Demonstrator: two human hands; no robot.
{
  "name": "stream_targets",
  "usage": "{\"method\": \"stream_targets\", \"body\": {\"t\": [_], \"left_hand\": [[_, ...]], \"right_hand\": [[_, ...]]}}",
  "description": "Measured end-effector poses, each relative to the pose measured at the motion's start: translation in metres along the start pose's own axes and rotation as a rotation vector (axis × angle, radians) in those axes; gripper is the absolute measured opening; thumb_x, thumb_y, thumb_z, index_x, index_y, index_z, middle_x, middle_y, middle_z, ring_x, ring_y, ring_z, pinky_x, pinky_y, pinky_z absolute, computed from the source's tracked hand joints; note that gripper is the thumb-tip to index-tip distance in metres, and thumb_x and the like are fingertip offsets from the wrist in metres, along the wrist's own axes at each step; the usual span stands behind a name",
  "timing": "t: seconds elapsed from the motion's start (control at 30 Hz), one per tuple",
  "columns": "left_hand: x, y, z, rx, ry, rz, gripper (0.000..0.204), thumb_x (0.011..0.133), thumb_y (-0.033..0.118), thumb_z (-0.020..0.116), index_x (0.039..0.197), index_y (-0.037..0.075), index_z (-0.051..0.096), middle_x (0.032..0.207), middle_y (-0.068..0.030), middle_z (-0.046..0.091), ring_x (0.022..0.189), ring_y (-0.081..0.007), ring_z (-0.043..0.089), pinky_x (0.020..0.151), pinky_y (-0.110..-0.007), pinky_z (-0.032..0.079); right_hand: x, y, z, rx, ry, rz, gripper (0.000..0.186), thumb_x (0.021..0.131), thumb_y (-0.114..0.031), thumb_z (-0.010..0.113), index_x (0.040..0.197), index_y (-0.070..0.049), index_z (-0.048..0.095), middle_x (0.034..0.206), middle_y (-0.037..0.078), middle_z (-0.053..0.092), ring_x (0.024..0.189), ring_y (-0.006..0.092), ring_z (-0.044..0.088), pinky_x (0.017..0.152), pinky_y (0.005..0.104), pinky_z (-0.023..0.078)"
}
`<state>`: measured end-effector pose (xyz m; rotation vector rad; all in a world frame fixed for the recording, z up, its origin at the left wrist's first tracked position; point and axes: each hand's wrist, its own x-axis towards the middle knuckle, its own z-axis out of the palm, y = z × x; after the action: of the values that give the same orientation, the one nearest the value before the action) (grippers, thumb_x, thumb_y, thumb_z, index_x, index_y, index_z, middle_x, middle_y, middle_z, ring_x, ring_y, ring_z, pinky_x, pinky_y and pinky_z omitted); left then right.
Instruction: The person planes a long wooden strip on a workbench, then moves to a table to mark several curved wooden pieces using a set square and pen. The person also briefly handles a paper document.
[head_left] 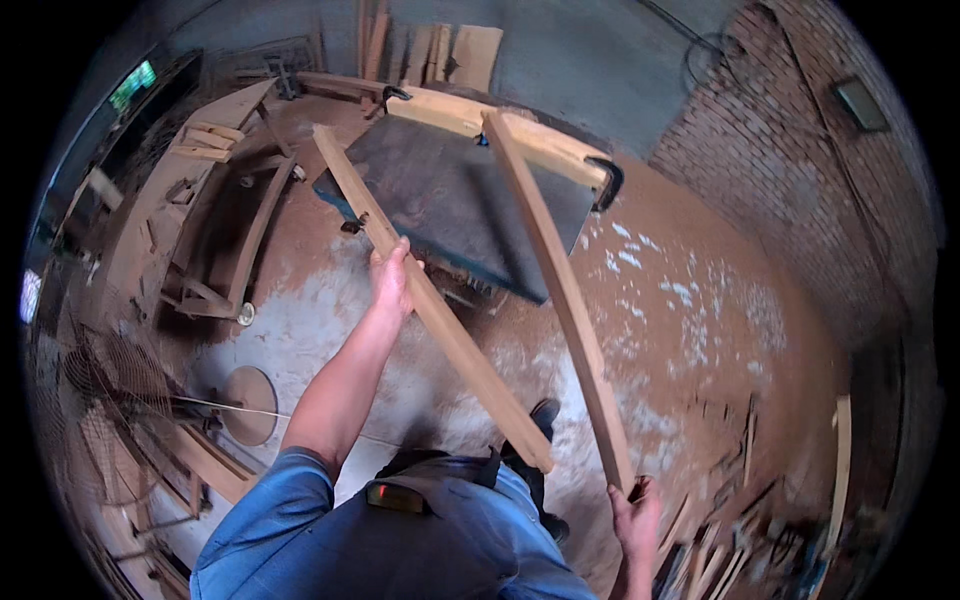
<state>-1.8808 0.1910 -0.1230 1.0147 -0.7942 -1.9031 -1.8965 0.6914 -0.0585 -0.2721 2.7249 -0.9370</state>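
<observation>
My left hand point(393, 276) is closed round the middle of a long squared wooden beam point(465, 362), which slants from the far left down toward my body. A second wooden beam point(560, 270) has its near end gripped by my right hand point(636, 510). Its far end reaches over the dark flat machine table point(430, 190), up to the pale wooden fence point(437, 112) along the table's far side; whether it touches there I cannot tell. Black clamps point(607, 183) hold the fence at both ends.
On the left stands a long wooden workbench point(150, 215) with short wood pieces point(208, 140) on it. A wire-guarded fan point(115, 385) and a round disc base point(249, 405) are at lower left. Offcuts point(708, 560) lie at lower right, near a brick wall point(760, 120).
</observation>
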Motion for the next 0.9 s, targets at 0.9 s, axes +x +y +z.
{"method": "stream_targets", "body": {"t": [0.9], "left_hand": [[0.076,-0.118,0.236,1.242,0.373,0.447,0.033,0.086,0.022,0.058,0.108,-0.002,0.051,0.104,-0.0258,0.059,0.094,-0.0395,0.056,0.081,-0.046,0.045]], "right_hand": [[0.5,0.104,-0.179,0.053,-0.671,0.03,0.018,0.076,-0.002,0.071,0.082,-0.003,0.054,0.062,-0.005,0.052,0.053,0.0041,0.043,0.046,0.0237,0.035]]}}
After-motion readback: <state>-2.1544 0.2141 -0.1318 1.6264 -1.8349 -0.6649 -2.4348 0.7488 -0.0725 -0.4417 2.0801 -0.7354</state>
